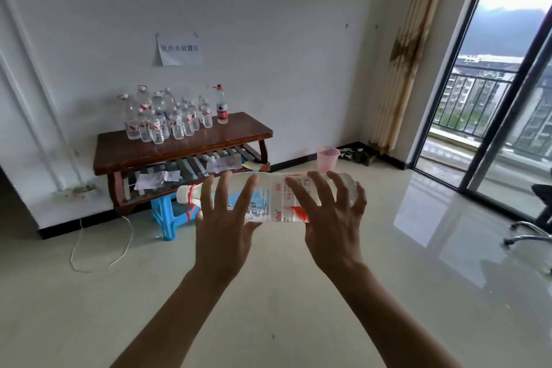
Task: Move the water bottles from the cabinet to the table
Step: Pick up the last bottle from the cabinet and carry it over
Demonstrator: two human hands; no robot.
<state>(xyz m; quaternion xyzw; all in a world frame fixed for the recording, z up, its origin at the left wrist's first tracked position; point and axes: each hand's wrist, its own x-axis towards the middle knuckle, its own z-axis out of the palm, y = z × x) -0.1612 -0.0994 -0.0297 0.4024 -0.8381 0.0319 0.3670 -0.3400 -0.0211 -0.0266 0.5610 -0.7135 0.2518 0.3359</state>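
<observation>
I carry a large clear water bottle [268,196] lying sideways in front of me, white cap to the left, red and white label in the middle. My left hand [224,218] holds its neck end and my right hand [327,218] its base end, fingers spread and curved over the top, thumbs underneath. Ahead by the wall stands a low dark wooden table [239,131]. On its left half stands a cluster of several water bottles [167,119], with a taller red-capped bottle [221,104] at the back right.
A blue plastic stool [167,215] stands under the table's front. A pink mesh basket [327,158] is on the floor to the table's right, and a white cable [80,248] loops on the tiles at left. Glass balcony doors [493,98] and a chair base [528,233] are at right.
</observation>
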